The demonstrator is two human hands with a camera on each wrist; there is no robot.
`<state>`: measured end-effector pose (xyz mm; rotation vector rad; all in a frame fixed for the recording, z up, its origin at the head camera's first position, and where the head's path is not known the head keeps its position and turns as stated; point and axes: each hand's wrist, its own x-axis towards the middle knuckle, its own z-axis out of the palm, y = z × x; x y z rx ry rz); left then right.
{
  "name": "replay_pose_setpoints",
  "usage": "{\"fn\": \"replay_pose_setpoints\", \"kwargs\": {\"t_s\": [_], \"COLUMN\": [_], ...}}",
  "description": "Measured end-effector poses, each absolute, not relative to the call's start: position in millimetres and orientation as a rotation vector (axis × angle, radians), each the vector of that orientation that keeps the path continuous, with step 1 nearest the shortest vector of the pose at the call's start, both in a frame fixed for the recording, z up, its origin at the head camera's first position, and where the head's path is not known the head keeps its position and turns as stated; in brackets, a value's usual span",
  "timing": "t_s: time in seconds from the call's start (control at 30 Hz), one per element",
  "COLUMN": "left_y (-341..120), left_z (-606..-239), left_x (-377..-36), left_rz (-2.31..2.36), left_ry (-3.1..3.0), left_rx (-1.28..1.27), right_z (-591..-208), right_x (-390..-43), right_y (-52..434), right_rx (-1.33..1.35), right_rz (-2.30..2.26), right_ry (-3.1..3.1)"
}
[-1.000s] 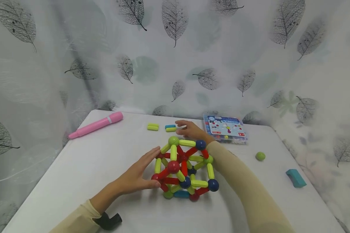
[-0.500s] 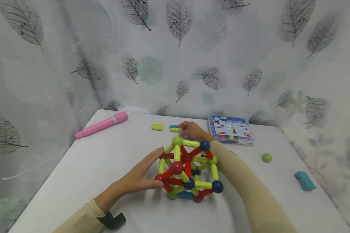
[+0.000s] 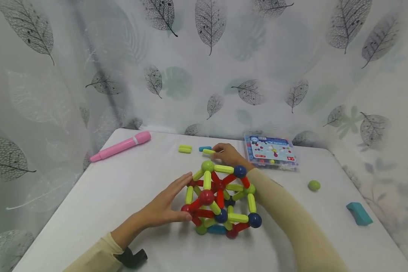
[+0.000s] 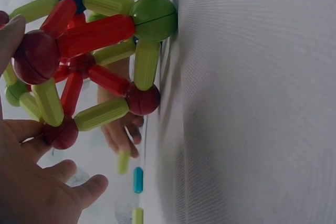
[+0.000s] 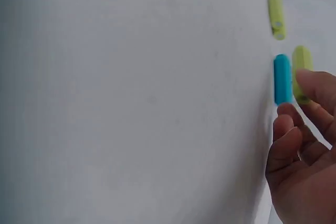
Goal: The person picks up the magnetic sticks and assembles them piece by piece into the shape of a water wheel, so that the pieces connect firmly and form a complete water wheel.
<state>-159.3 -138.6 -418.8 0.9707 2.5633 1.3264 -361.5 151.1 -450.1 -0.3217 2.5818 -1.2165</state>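
Now the right hand [image 3: 228, 154] pinches the green stick [image 3: 209, 152], lifted slightly, while the open left hand [image 3: 166, 204] still steadies the structure [image 3: 221, 200].

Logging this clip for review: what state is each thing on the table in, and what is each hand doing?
Rod-and-ball structure: assembled, standing on the table.
Left hand: open, flat against the structure's side.
Right hand: fingers pinch a yellow-green rod.
Yellow-green rod: at the right fingertips.
Blue rod: lying loose.
Parts box: lid closed.
Pink pen: lying flat, capped.
Green ball: loose, alone.
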Motion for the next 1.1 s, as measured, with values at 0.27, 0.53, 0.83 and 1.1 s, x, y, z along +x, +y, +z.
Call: {"fn": "replay_pose_setpoints", "kwargs": {"t_s": [0.27, 0.53, 0.83, 1.1], "left_y": [-138.5, -140.2, -139.0, -137.0], "left_z": [-417.2, -419.3, -420.8, -419.9], "left_x": [-160.2, -161.6, -161.5, -160.7], "left_rz": [1.329, 1.325, 1.33, 1.343], "left_ry": [2.556, 2.569, 2.566, 2.559], "left_rx": [0.993, 0.987, 0.982, 0.988], "right_z": [-404.6, -364.2, -356.4, -356.8], "right_x": [-306.9, -215.4, -143.3, -120.5], "right_y": [207.6, 239.8, 213.0, 186.0], "right_rx": [0.043, -0.109, -0.39, -0.221], "right_rz": [-2.043, -2.544, -2.178, -1.773], "right_ry": [2.168, 1.836, 2.026, 2.214]}}
